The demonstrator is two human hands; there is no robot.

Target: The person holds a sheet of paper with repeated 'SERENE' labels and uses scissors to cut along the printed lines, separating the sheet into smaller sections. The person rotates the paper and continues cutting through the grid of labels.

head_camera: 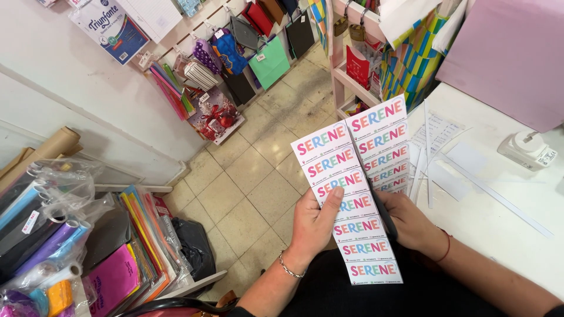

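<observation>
- While the person stands over the tiled floor, the left hand grips a printed label sheet, thumb pressed across its face.
- Right hand is closed on the sheet's right edge, with dark scissors against the palm.
- Sheet hangs just off the white tabletop's left edge.
- Cut paper strips lie on the tabletop, near a white tape dispenser.

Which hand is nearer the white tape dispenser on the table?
Right. The right hand sits behind the label sheets, on the side by the table, where the dispenser stands. The left hand grips the sheets' far edge, over the floor.
</observation>
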